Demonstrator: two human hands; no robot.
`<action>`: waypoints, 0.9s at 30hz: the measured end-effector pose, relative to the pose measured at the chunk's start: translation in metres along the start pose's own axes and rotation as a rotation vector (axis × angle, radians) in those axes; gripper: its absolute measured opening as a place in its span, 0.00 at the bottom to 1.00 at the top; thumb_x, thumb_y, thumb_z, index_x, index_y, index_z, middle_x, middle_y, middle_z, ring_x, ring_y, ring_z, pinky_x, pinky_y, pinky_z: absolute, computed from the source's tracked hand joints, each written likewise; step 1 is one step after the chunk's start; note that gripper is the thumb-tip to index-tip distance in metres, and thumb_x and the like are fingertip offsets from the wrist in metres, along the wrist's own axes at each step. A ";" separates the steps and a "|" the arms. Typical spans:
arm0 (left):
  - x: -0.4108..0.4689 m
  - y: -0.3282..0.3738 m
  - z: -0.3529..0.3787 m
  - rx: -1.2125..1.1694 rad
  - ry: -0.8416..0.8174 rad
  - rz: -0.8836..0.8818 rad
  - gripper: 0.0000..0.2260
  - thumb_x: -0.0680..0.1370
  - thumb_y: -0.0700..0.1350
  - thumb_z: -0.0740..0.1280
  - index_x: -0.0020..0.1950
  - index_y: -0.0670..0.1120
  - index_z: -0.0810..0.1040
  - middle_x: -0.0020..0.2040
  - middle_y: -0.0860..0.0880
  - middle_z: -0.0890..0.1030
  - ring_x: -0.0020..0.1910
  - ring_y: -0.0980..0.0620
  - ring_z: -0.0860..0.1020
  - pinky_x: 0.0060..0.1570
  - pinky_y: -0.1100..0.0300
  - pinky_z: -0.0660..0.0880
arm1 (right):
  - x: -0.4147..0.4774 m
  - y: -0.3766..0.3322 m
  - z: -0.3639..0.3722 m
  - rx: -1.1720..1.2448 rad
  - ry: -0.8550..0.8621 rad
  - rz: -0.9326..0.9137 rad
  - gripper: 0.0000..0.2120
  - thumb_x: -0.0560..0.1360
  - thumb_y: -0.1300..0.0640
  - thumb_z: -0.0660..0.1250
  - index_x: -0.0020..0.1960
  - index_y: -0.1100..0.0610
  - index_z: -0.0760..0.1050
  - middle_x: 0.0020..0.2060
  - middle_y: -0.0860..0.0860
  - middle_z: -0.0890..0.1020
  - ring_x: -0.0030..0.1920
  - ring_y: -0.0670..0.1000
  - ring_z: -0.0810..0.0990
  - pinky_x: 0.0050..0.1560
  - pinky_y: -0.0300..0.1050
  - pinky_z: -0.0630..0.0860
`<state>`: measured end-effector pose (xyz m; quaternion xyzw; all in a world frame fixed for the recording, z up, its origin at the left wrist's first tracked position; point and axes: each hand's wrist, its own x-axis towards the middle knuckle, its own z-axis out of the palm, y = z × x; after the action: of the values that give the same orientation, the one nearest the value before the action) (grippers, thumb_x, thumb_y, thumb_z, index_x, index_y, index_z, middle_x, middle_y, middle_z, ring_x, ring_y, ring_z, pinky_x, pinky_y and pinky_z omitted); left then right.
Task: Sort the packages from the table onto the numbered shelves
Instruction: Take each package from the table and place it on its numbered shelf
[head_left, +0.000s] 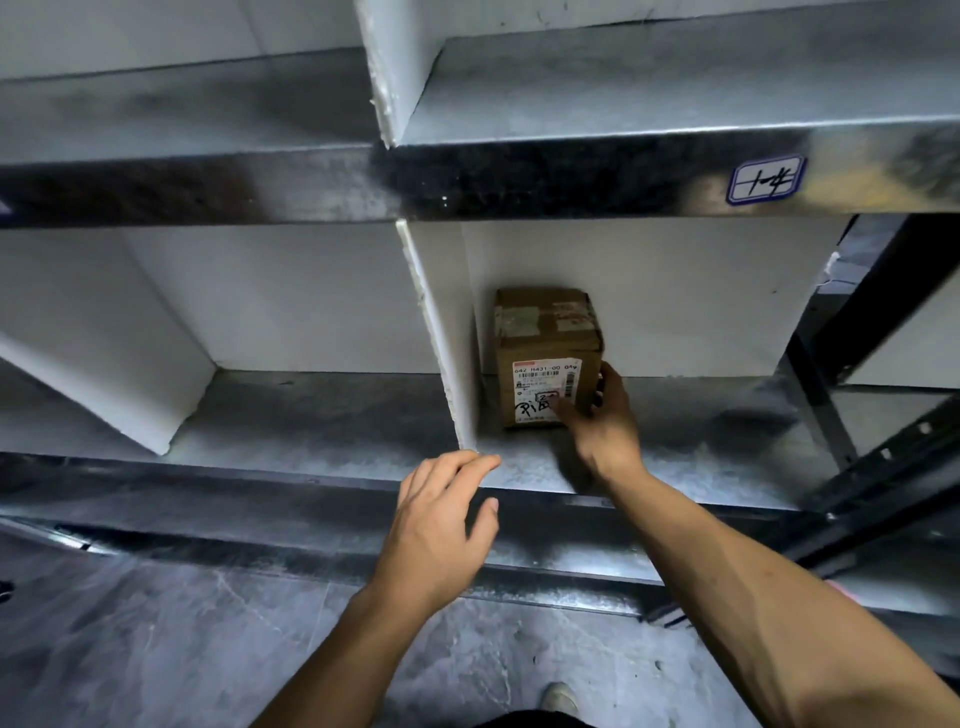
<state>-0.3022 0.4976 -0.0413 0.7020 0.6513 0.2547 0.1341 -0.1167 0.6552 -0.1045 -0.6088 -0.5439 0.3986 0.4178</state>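
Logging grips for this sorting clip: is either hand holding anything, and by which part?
The right hand grips the cardboard box at its front right edge; the left hand holds nothing.

The left forearm (332, 649) and right forearm (753, 587) are bare along their whole visible length, wrists included. The left grip (441, 525) and right grip (605, 421) are bare hands with short, plain nails. Low in the view shows a pale, rounded shoe toe (560, 696) beside a strip of dark fabric garment (524, 722).
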 end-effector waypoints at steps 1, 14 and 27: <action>0.000 -0.001 -0.001 -0.006 -0.003 0.013 0.19 0.78 0.54 0.57 0.68 0.54 0.73 0.63 0.57 0.73 0.62 0.56 0.69 0.65 0.54 0.67 | -0.003 -0.001 -0.002 -0.033 0.015 0.011 0.36 0.71 0.46 0.76 0.74 0.51 0.64 0.63 0.54 0.78 0.61 0.54 0.79 0.61 0.54 0.78; -0.010 -0.031 -0.021 0.089 -0.192 0.251 0.20 0.79 0.51 0.62 0.71 0.51 0.69 0.66 0.55 0.71 0.63 0.52 0.69 0.65 0.55 0.67 | -0.146 -0.009 -0.023 -0.941 0.133 -0.204 0.19 0.78 0.46 0.66 0.62 0.57 0.76 0.58 0.58 0.78 0.56 0.61 0.78 0.52 0.55 0.78; -0.042 0.047 0.025 0.187 -0.469 0.735 0.23 0.80 0.55 0.57 0.75 0.54 0.62 0.71 0.54 0.66 0.69 0.51 0.63 0.70 0.54 0.58 | -0.321 0.005 -0.084 -1.190 0.379 0.219 0.20 0.76 0.40 0.60 0.60 0.52 0.73 0.55 0.54 0.78 0.57 0.59 0.78 0.52 0.53 0.77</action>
<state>-0.2503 0.4543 -0.0452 0.9348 0.3308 0.0595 0.1148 -0.0651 0.3294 -0.0714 -0.8490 -0.5236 -0.0466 0.0537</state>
